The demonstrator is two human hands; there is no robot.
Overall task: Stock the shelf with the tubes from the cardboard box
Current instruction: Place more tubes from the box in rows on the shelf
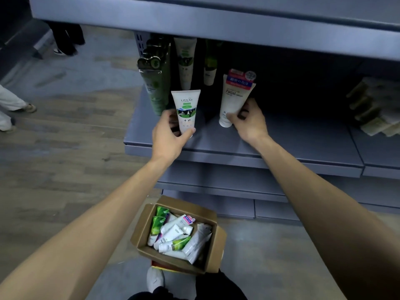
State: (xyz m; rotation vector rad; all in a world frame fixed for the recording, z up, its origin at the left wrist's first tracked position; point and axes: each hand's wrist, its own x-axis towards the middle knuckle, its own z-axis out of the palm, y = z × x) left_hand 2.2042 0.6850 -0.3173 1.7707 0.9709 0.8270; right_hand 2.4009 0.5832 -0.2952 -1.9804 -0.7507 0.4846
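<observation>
My left hand (167,132) grips the lower end of a white tube with a green picture (186,109), held upright, cap down, over the front of the grey shelf (281,135). My right hand (249,120) grips a white "Facial" tube with a red top label (234,96), standing cap down on the shelf. Behind them stand a green tube (157,89) and two more white tubes (186,61) in the shadow. On the floor below, the open cardboard box (207,213) holds several green and white tubes (175,234).
An upper shelf board (216,24) overhangs the working shelf. Stacked pale packages (374,109) lie at the shelf's right end. Lower shelf edges (216,187) stand behind the box. My shoe (154,279) is beside the box. Other people's legs (13,105) are on the wooden floor at left.
</observation>
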